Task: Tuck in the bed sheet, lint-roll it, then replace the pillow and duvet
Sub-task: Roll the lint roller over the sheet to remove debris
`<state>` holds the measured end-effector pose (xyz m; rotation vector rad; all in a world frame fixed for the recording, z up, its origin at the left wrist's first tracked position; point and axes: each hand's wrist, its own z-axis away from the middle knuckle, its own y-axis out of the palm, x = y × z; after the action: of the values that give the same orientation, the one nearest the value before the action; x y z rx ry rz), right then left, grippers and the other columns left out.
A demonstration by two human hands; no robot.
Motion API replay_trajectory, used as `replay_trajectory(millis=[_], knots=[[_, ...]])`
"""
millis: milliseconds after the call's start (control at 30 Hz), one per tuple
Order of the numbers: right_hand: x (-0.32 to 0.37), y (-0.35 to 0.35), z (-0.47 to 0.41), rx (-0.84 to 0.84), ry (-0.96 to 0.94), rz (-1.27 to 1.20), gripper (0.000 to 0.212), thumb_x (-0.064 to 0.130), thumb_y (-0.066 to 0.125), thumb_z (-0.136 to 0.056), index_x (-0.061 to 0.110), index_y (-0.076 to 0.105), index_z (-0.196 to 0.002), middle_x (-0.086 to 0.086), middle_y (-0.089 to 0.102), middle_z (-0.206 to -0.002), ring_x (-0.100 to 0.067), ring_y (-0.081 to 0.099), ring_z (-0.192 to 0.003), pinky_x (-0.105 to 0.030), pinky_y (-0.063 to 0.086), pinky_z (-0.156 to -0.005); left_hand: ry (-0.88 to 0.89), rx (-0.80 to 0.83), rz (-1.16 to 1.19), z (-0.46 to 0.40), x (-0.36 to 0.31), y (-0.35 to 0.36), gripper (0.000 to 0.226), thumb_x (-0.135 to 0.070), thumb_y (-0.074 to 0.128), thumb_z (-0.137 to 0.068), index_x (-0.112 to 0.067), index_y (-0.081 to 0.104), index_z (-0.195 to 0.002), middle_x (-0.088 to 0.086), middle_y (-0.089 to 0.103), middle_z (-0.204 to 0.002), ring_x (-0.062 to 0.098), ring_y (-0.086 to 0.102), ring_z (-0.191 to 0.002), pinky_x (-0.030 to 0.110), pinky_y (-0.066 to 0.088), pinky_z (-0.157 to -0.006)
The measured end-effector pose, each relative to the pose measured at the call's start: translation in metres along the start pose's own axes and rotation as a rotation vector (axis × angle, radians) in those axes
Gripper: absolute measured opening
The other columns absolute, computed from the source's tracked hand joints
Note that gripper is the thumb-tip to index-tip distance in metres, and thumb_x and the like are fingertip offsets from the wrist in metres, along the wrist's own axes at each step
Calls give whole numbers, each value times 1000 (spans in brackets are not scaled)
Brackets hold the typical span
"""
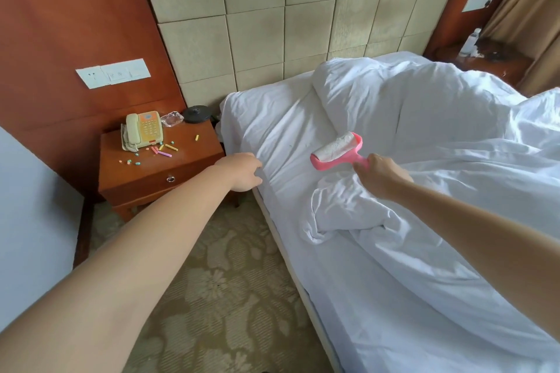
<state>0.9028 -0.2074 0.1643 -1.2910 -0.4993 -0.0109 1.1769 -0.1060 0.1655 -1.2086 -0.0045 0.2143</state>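
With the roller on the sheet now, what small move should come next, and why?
Probably draw the roller along the bare sheet toward the bed edge. The right hand grips its pink handle, the left hand holds the sheet at the edge, and the duvet is pushed aside.

Soft daylight, wide-angle edge distortion

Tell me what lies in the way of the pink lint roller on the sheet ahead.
The right hand grips the lint roller on the bare bed sheet. Toward the headboard, the sheet looks clear. To the right the pillow and bunched duvet cover the sheet, blocking rolling there.
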Motion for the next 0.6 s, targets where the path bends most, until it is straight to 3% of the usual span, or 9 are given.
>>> replay_trajectory(millis=[167,333,467,600], knots=[[7,29,-58,46,61,12,40,31,25,-98,12,40,-66,-10,53,-69,-24,49,-56,-28,34,-50,71,87,-3,-71,29,9,47,-32,46,-98,-11,44,-140,6,42,-138,23,44,-123,38,40,-102],[3,72,-134,95,131,-47,32,14,24,-98,18,29,-67,-11,46,-75,-30,49,-70,-36,43,-64,112,174,-27,-155,49,26,50,-34,46,-99,-10,40,-143,6,40,-140,23,43,-124,36,38,-103],[-14,111,-205,180,150,44,34,33,21,-95,12,38,-75,-5,43,-68,-23,44,-57,-30,32,-51,111,260,-35,-222,60,43,51,-35,45,-99,-13,38,-144,5,39,-141,23,42,-125,38,38,-104],[-27,139,-269,226,208,46,41,41,24,-96,10,47,-82,-7,52,-79,-29,53,-72,-32,38,-63,101,311,-64,-293,72,52,48,-34,44,-99,-12,42,-141,5,40,-140,23,43,-124,38,40,-102]])
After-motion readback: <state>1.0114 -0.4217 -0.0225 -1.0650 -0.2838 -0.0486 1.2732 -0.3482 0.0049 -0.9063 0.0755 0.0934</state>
